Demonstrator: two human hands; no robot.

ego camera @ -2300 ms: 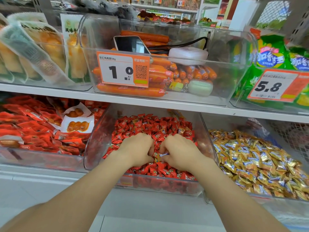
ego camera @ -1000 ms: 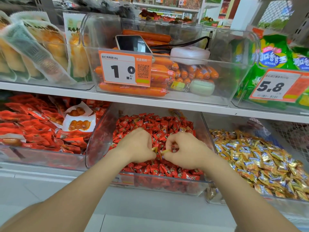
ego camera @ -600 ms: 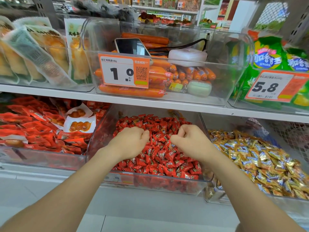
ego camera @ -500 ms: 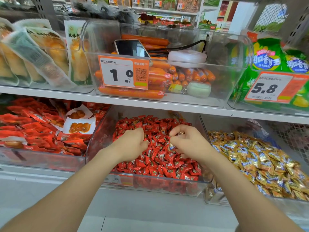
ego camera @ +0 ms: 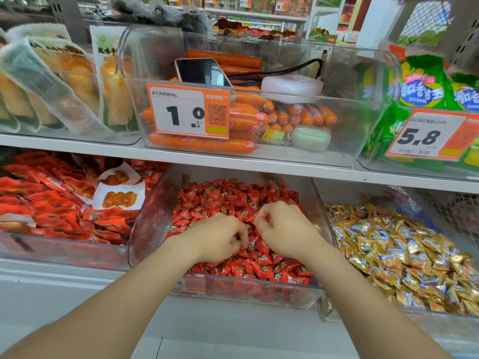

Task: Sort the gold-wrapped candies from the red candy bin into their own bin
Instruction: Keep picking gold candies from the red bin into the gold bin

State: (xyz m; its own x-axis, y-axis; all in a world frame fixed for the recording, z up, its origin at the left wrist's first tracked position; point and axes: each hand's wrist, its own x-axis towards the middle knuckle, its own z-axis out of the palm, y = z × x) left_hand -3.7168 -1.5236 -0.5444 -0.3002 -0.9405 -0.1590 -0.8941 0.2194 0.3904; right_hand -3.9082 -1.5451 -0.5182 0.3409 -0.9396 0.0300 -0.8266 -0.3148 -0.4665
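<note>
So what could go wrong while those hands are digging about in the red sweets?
The red candies are heaped right up to the low front edge of the red candy bin; with the left hand and right hand both in the pile, some might spill over.
Curled fingers hide part of the pile, so a gold-wrapped stray underneath could be missed.
The gold candies next door are heaped too; a tossed one might slide off.

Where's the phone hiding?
In the head view, the phone sits upper-shelf centre, propped on orange sausages inside the clear bin, just behind the 1.0 price tag and left of the white case.
</note>
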